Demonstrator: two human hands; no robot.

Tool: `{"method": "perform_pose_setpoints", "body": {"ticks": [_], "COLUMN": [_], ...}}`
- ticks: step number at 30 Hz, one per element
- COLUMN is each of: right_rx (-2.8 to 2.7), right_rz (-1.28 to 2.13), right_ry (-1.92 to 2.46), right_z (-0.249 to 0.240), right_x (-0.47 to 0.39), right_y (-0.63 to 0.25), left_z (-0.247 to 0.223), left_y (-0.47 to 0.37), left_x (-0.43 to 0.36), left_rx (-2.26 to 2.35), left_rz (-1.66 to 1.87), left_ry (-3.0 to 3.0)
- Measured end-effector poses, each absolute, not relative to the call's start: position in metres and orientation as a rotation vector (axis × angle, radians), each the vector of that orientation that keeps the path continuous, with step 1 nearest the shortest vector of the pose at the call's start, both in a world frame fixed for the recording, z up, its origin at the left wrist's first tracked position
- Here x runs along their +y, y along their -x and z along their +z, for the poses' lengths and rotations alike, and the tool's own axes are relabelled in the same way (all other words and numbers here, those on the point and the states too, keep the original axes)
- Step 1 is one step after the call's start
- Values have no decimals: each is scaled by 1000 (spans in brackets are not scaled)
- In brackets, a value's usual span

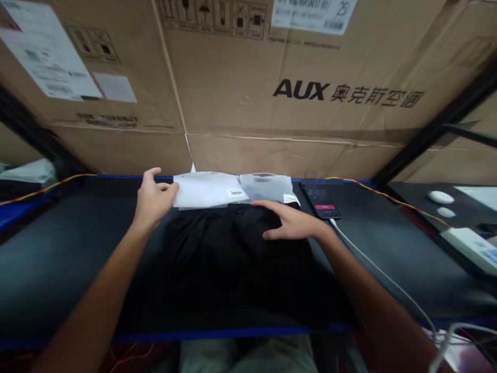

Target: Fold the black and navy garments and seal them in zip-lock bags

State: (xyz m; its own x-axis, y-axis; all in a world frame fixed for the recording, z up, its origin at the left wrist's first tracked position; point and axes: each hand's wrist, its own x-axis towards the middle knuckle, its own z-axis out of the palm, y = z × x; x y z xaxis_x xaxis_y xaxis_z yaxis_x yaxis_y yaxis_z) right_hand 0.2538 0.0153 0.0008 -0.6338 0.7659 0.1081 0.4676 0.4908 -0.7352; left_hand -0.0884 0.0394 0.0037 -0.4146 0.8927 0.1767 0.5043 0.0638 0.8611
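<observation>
My left hand [154,201] is at the left end of a flat white packet [207,189]; its thumb touches the packet's edge and the fingers are apart. Beside that packet, to the right, lies a greyish translucent packet [267,187] with a small white label. My right hand [289,220] rests over a crumpled piece of black fabric [233,248], fingers stretched and thumb apart, fingertips near the grey packet's lower edge. The fabric spreads toward the table's front edge, where its folds are too dark to make out.
Large cardboard boxes [240,93] stand behind the black table [70,238]. A phone [322,199] with a white cable [382,267] lies to the right. Farther right are a white mouse-like object [441,197] and a white power strip [471,248]. Dark metal posts [423,137] flank the boxes.
</observation>
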Motion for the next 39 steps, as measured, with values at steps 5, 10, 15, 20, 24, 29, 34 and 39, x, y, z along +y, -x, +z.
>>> {"method": "perform_pose_setpoints", "body": {"ticks": [5, 10, 15, 20, 24, 29, 34, 39], "right_rx": [-2377, -2225, -1785, -1280, -1124, -1325, -1543, -1863], "right_rz": [774, 646, 841, 1380, 1722, 1502, 1041, 1137], "right_ry": [1048, 1088, 1027, 902, 751, 824, 1106, 1249], "right_z": [-2, 1, 5, 7, 12, 24, 29, 26], "right_x": [14, 6, -2, -8, -14, -13, 2, 14], "right_y": [-246, -231, -215, -204, -205, -216, -238, -263], "left_z": [1, 11, 5, -11, -9, 11, 30, 28], "left_y": [80, 49, 14, -3, -3, 13, 28, 33], "left_x": [40, 17, -10, -17, -15, -11, -7, 1], "left_rx": [2041, 1711, 1025, 1051, 1106, 1147, 1119, 1114], "left_rz": [1355, 1352, 915, 873, 914, 1101, 1161, 1015], "left_ry": [-1694, -2044, -1982, -1872, -1775, -1511, -1175, -999]}}
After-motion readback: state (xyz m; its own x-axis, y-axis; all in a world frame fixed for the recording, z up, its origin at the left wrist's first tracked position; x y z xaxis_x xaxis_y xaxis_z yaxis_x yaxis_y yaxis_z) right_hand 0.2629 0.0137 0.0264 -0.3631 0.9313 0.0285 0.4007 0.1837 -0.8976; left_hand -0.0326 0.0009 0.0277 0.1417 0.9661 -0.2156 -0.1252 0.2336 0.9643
